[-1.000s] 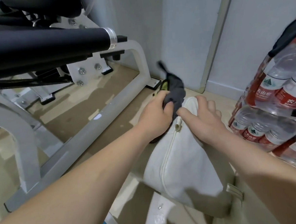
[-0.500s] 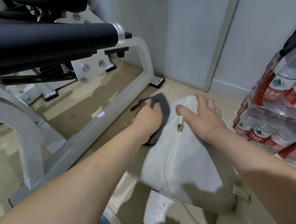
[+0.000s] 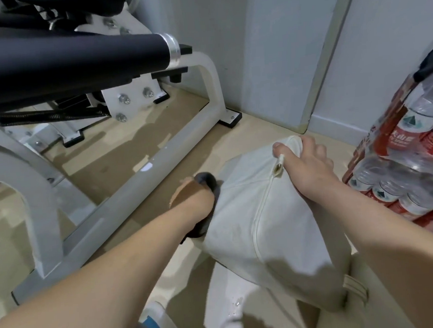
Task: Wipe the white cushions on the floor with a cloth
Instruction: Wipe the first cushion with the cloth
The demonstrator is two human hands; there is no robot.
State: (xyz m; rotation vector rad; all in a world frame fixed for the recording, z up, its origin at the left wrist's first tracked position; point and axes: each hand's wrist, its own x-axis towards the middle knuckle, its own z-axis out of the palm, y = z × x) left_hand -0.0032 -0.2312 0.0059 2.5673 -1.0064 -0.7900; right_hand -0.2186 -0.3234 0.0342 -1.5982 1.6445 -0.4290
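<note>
Pale wood-look floor (image 3: 259,132) runs to a white wall at the far side. A grey exercise-machine frame (image 3: 134,179) fills the left, and shrink-wrapped packs of bottled water (image 3: 410,165) are stacked at the right.

Between them, near the middle, a white cushion (image 3: 239,213) stands tilted up off the floor, its zipper (image 3: 262,227) facing the camera. The right hand (image 3: 310,165) grasps the cushion's far top corner, thumb and fingers curled over the edge just beside the zipper pull, and holds it upright. The left hand (image 3: 189,199) clutches a dark grey cloth (image 3: 206,182) and presses it against the cushion's left side, low down near the floor.

Wiping looks to be under way on this one cushion: the left flank is being worked, while the zipper face and right side show no cloth on them. No dirt or damp marks are clear enough to say which faces are finished. A second pale padded piece (image 3: 379,311) with a strap loop lies under it at the near right. It is probably another cushion, and it looks untouched, so a fair share of the job seems left.
</note>
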